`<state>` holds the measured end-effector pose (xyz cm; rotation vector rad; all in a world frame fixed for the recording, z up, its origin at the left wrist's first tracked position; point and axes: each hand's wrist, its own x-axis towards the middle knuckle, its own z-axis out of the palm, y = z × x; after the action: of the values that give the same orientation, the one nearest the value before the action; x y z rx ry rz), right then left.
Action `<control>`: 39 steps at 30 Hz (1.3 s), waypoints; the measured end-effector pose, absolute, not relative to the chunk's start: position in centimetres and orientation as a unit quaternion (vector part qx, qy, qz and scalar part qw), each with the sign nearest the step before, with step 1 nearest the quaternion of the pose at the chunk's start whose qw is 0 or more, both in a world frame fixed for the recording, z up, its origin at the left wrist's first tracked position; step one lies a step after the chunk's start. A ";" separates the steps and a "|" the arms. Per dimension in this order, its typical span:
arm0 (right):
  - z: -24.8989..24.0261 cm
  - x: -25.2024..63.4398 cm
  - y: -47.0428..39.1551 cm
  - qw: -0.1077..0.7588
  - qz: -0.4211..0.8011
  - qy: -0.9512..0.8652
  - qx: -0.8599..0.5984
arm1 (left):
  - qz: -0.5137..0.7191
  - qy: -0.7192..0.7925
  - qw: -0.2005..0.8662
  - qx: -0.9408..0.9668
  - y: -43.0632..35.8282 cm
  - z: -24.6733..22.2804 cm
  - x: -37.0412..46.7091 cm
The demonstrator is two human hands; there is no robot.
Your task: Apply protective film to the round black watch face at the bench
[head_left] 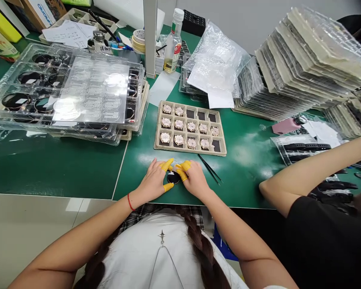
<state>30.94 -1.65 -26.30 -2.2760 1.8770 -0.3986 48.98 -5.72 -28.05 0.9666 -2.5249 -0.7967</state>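
A small round black watch part (173, 177) lies on the green mat (243, 168) near the table's front edge. My left hand (154, 181) and my right hand (191, 178) pinch it from both sides, fingertips covered in yellow finger cots. Just behind the hands sits a beige tray (218, 151) holding several gold-rimmed watch faces (178, 139), with some pockets vacant. Black tweezers (209, 169) lie on the mat to the right of my right hand.
Clear plastic trays with dark round parts (63, 92) are stacked at the left. Tall stacks of trays (307, 64) and plastic bags (216, 64) fill the back right. A glass bottle (173, 44) stands behind. Another person's arm (307, 176) reaches in at the right.
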 end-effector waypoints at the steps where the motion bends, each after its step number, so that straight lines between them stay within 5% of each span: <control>1: -25.8 30.6 -1.9 0.079 -0.109 0.618 -0.774 | -0.281 -0.884 0.161 0.336 -5.8 -28.0 49.0; 14: -26.2 32.0 -2.2 0.019 -0.076 0.582 -0.810 | -0.274 -0.891 0.151 0.329 -6.0 -28.1 49.1; 22: -24.2 29.5 -1.8 0.121 -0.181 0.594 -0.775 | -0.287 -0.885 0.177 0.320 -6.0 -27.8 49.4; 31: -23.3 32.7 -4.1 0.036 0.013 0.459 -0.888 | -0.308 -0.881 0.159 0.323 -6.2 -28.0 49.3; 39: -23.9 29.9 -2.7 0.115 -0.172 0.574 -0.793 | -0.309 -0.873 0.189 0.326 -6.0 -27.9 49.2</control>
<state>29.91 -2.66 -23.92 -2.3223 1.6809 -0.5027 49.25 -5.99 -27.90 0.9183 -2.4558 -0.8693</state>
